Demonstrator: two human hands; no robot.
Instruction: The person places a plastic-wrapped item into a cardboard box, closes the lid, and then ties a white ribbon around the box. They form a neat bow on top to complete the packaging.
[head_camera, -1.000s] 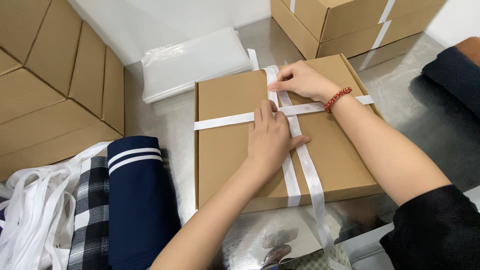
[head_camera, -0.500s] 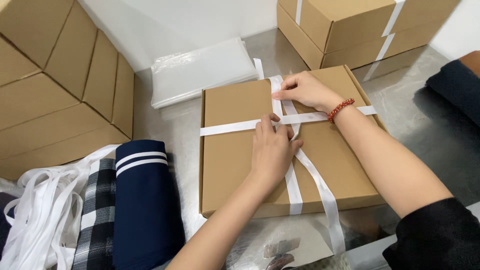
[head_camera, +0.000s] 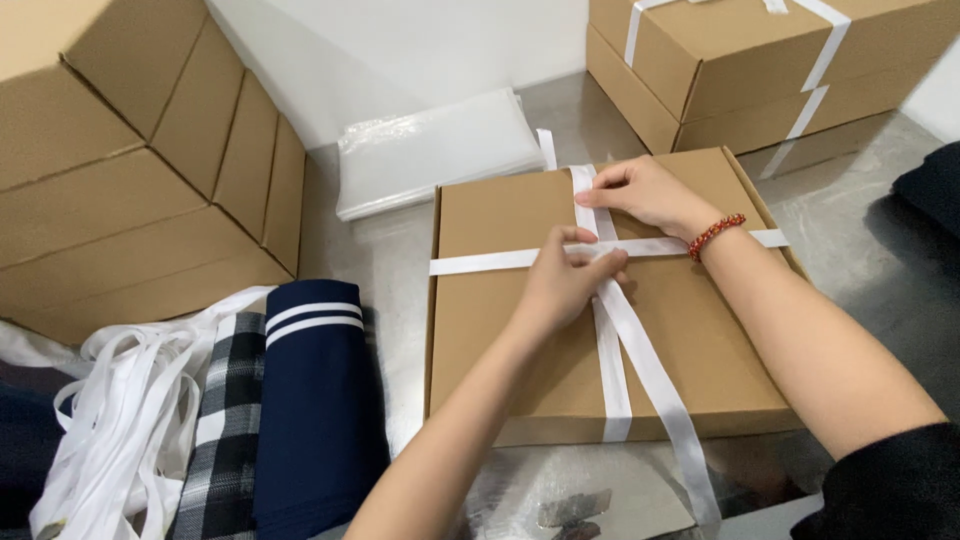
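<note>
Box: flat brown cardboard box (head_camera: 520, 330) is laid lid-up on the grey tabletop (head_camera: 370, 250), directly in front of the person, so that its top can be worked on from above.
Ribbon: white ribbon (head_camera: 500, 262) is run across the lid and crossed by a second run from the far edge to the near edge; a loose tail is left slanting off the near right corner.
Left hand: left hand (head_camera: 562, 285) is closed on the ribbon at the crossing, thumb and fingertips pinched there, apparently so that the crossing is kept from slipping.
Right hand: right hand (head_camera: 648, 192) is laid on the lid just beyond the crossing, fingers curled onto the lengthwise run, which is held taut against the cardboard; a red bead bracelet (head_camera: 715, 234) is worn at the wrist.
Far right: two stacked boxes (head_camera: 740, 75), already bound with white ribbon, are kept apart from the one in hand.
Far middle: clear plastic bags (head_camera: 440, 150) are stacked flat just beyond the box.
Left: flattened cartons (head_camera: 130, 170) are leaned in a row.
Near left: folded navy garment (head_camera: 315, 400) with white stripes is set beside checked cloth (head_camera: 225, 420) and a heap of loose white ribbon (head_camera: 120, 420).
</note>
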